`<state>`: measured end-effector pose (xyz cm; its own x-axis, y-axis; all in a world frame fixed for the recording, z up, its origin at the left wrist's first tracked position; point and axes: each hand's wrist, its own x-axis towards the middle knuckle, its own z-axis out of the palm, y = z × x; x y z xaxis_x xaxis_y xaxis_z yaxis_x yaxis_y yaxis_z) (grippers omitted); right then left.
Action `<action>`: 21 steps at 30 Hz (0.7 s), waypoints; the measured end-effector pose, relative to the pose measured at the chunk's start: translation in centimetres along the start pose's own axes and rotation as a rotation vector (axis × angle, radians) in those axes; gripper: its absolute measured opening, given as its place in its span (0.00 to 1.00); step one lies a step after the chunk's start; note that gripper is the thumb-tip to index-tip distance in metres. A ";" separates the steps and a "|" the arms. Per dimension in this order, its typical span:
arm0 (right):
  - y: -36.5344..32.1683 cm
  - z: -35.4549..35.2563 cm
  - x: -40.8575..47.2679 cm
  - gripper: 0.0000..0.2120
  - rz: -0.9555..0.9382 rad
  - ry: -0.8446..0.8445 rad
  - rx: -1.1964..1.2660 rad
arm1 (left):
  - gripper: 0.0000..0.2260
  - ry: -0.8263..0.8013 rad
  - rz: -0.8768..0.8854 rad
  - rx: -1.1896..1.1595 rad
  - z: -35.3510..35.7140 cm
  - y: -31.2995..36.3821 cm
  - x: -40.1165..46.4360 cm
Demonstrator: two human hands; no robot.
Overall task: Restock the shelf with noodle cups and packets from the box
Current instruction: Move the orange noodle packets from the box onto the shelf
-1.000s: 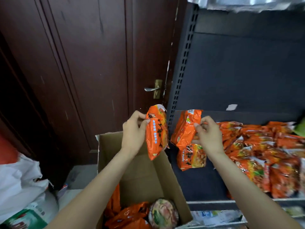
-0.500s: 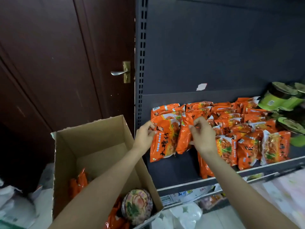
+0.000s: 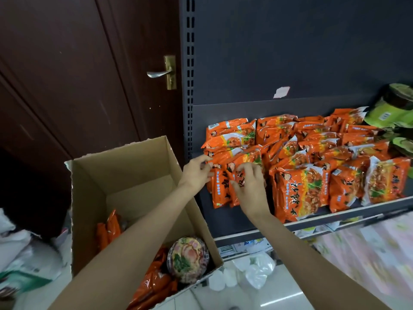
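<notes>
1. Shelf [image 3: 297, 224]: dark, at 3 o'clock, already crowded with orange noodle packets.
2. Box [image 3: 125, 175]: open cardboard at 7 o'clock, holding more packets and a noodle cup [image 3: 187, 257].
3. Two packets [image 3: 221, 189]: upright at the row's left end.
4. Left hand [image 3: 195, 175] and right hand [image 3: 251, 186]: each pinches one; loosely propped, they may topple forward.

Two orange noodle packets [image 3: 223, 186] stand upright at the left end of the dark shelf [image 3: 234, 222], front row, pinched at their tops by the left hand [image 3: 196, 173] and right hand [image 3: 250, 186]. More orange packets [image 3: 312, 153] fill the shelf to the right. The open cardboard box [image 3: 125, 175] beside the shelf holds orange packets and one noodle cup [image 3: 187, 260] lying on its side.
</notes>
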<state>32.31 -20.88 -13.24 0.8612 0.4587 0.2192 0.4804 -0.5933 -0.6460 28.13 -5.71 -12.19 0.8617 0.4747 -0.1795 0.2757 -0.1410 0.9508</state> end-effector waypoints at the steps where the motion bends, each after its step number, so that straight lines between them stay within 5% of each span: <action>1: 0.2 0.2 -0.1 0.21 0.017 -0.042 -0.025 | 0.07 -0.016 -0.014 -0.004 0.1 -0.1 0.0; 3: 0.6 0.5 -0.3 0.32 0.031 -0.104 -0.066 | 0.10 -0.047 -0.020 0.025 -0.1 -0.2 -0.3; 6: 0.4 0.4 -0.4 0.35 0.040 -0.119 -0.109 | 0.14 -0.069 0.036 0.156 -0.7 -0.2 -1.0; 12: -2.4 -0.2 -0.8 0.21 -0.094 -0.030 -0.036 | 0.17 0.122 0.207 0.476 -3.0 -0.4 -4.4; 21: -9.0 3.3 -2.4 0.13 -0.308 -0.409 0.122 | 0.14 0.511 0.095 0.696 -11.0 -4.1 -13.9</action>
<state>25.40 -14.47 -10.34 0.5364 0.8347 0.1248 0.6573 -0.3204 -0.6821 10.34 -2.14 -10.86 0.6430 0.7428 0.1868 0.5542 -0.6195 0.5559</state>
